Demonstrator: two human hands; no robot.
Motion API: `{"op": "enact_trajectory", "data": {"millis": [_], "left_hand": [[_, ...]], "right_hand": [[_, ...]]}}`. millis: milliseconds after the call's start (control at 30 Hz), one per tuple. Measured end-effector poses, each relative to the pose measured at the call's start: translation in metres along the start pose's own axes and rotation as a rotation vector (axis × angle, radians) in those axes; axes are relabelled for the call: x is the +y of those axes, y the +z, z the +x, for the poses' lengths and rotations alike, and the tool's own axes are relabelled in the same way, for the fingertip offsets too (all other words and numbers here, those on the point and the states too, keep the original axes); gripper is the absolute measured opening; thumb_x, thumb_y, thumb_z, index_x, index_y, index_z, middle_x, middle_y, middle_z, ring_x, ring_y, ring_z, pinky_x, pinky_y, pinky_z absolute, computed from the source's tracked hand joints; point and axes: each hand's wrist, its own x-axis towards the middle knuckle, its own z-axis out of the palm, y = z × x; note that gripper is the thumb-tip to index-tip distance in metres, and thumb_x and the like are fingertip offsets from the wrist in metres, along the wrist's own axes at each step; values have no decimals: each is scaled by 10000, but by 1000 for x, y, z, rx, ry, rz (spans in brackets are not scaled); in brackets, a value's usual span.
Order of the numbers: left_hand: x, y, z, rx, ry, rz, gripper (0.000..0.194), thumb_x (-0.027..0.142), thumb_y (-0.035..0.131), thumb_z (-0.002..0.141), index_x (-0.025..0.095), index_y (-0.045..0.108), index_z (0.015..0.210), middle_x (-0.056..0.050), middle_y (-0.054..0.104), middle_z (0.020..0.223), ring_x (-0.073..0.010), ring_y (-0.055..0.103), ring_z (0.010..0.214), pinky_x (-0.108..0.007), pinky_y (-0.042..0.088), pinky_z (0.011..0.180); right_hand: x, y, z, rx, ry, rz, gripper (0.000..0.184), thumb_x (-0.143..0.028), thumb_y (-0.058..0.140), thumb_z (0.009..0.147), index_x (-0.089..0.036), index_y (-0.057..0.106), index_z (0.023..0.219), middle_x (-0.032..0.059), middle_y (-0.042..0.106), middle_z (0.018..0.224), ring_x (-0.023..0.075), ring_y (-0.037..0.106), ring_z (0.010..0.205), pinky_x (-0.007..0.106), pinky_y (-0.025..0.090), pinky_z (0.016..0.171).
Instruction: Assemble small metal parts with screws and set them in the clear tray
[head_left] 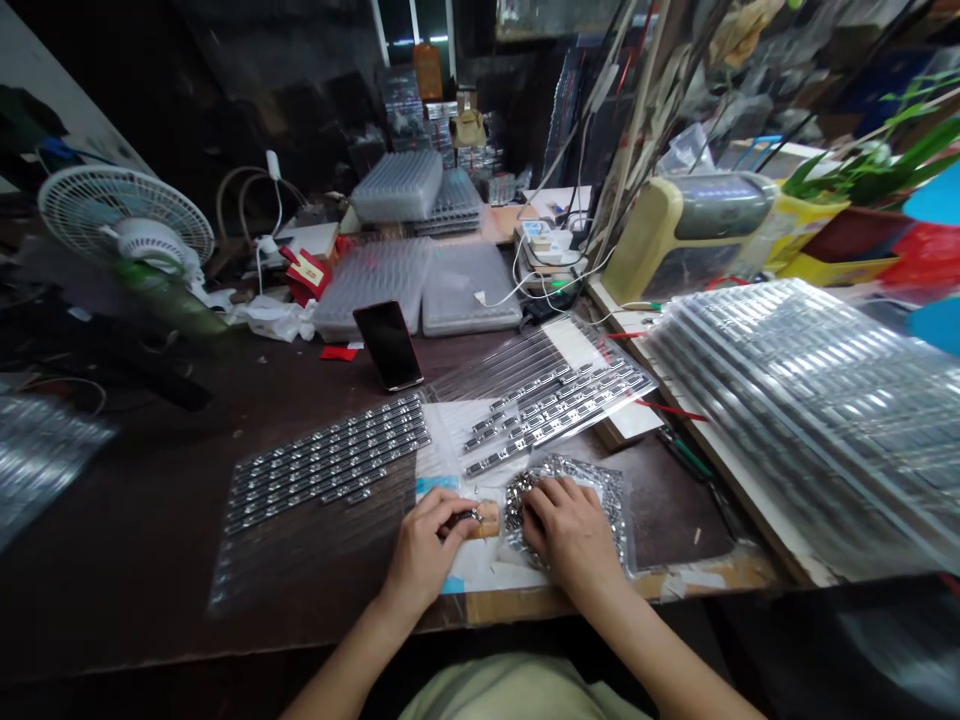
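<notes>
At the lower centre of the frame, the left hand point(421, 548) pinches a small dark metal part point(466, 515) between thumb and forefinger, at the left end of a small wooden block point(488, 519). Just right of it, the right hand point(571, 528) dips curled fingers into a heap of small shiny metal pieces point(611, 492) on clear plastic; its fingertips are hidden, so whether they grip a piece cannot be told.

The part looks light, stiff and probably slippery, and is likely best taken by its long edges with the tips of thumb and forefinger. The loose pieces seem rigid and apt to slide over each other, so picking one from the top of the heap should be easiest.

Farther up, left of centre, a clear ribbed tray point(244, 570) carries rows of black-and-silver parts point(330, 455); a second ribbed tray point(491, 375), right of centre, holds more. Green-handled pliers point(688, 455) lie to the right. Beyond, a smartphone point(388, 345) leans upright near the middle, with stacked clear trays point(397, 185) behind it and a fan point(127, 215) at upper left.
</notes>
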Motion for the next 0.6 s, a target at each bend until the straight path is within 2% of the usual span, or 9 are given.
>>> {"op": "enact_trajectory", "data": {"millis": [233,433,600], "left_hand": [[-3,5,-4,17,77,67,156,250,597,830,258,713,935,-38,647,847,-176,626,803,-273,527,704],[0,7,-3,9,90,162,158,260,588,843,249,706,947,-42,644,852,-184,626,815,-298,518,741],[-5,5,-6,7,94,214,161,275,560,857,270,701,935,-44,650,845,-199,636,809,-312,533,722]], "right_hand": [[1,1,-8,74,70,238,113,-116,497,809,-195,575,789,6,584,760,146,497,729,282,314,693],[3,-2,-8,64,57,345,150,-145,493,868,-205,616,929,29,636,868,163,545,807,290,346,731],[-4,-2,-3,16,40,330,126,-186,516,890,-217,634,862,21,647,818,141,571,771,273,372,700]]}}
